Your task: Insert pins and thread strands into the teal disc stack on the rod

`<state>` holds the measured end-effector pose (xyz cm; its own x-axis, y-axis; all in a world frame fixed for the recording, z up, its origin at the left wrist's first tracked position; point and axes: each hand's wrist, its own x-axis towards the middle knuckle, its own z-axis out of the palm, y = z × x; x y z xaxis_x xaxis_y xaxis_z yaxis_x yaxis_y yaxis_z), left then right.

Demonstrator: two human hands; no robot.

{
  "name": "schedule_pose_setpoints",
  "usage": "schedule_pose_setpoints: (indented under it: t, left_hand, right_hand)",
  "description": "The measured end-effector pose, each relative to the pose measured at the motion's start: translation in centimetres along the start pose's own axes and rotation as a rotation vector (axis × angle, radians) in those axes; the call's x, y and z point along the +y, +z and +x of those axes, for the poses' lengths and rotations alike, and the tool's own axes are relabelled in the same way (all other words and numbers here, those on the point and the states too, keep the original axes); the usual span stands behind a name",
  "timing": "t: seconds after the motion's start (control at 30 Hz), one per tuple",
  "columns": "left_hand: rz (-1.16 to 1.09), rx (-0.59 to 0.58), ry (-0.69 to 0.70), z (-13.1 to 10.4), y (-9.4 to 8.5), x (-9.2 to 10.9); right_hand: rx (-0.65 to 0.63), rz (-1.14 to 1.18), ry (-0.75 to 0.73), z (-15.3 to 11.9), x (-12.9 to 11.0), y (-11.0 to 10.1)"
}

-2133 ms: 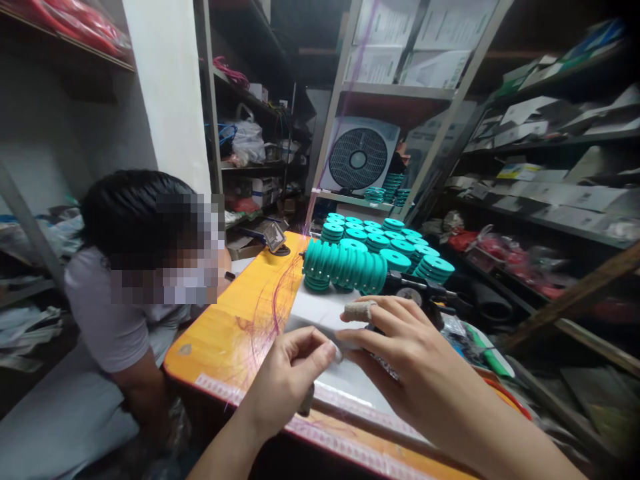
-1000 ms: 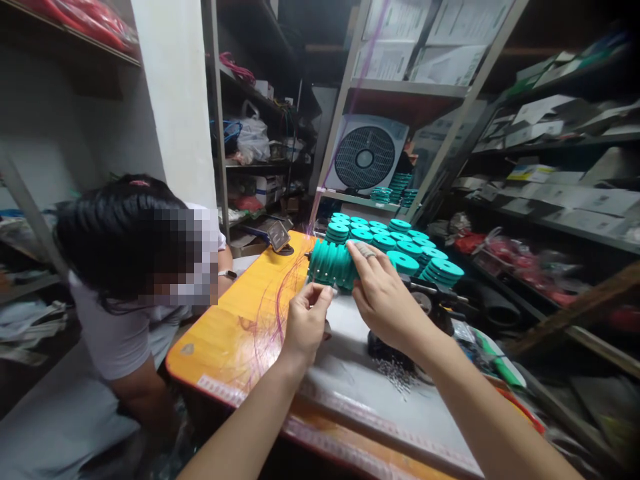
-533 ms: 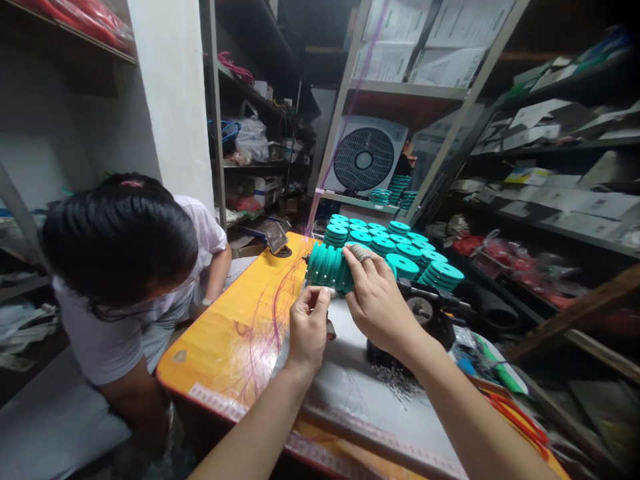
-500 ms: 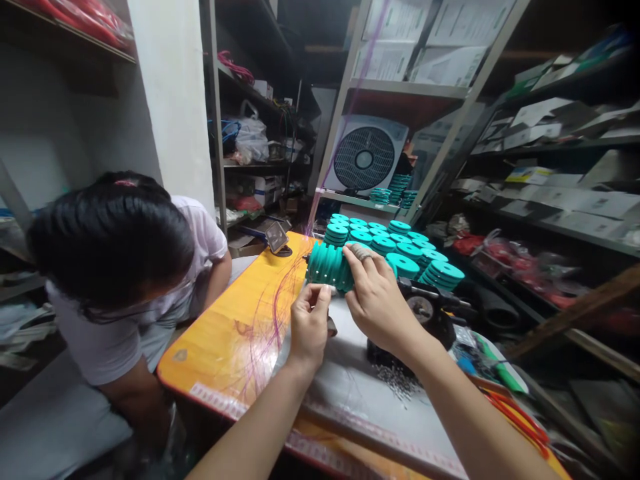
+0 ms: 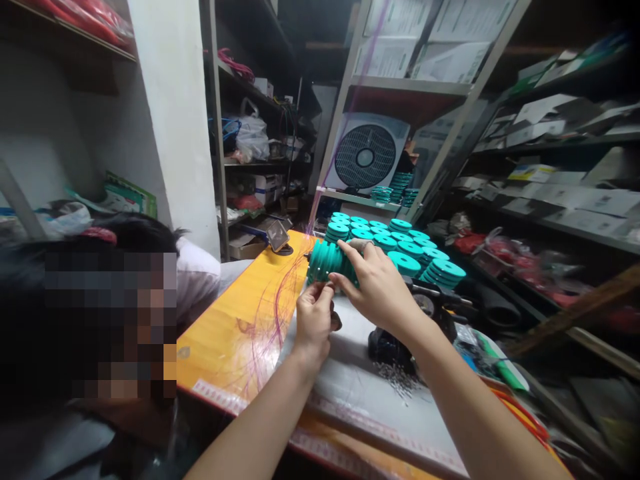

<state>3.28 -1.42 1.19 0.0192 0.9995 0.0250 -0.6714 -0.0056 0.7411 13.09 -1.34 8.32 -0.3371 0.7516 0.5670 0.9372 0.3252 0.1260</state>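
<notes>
At the far left one person bends beside the yellow table. Next, purple strands lie loose on it. Then comes the left hand, just below a row of green reels; its thumb and forefinger are pinched together at the lower front side, and whether something is between them I cannot tell. The right hand grasps this row from its right, fingers over the top, thumb in front, near the left fingertips. Behind and to the right stand stacked green reels; small metal pieces lie below the right wrist.
</notes>
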Motion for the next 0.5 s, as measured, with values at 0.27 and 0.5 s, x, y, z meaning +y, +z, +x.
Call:
schedule_pose_setpoints:
  t: [0.27,0.5]
  left_hand:
    - [0.016,-0.043,-0.015,0.3,-0.3,-0.2]
    - [-0.012,-0.153,0.004,-1.4,-1.8,0.3]
  right_hand:
    - [-0.033,-0.016,-0.034,1.2,0.5,-0.2]
    - [-0.010,0.053,-0.024,1.0,0.6,-0.4]
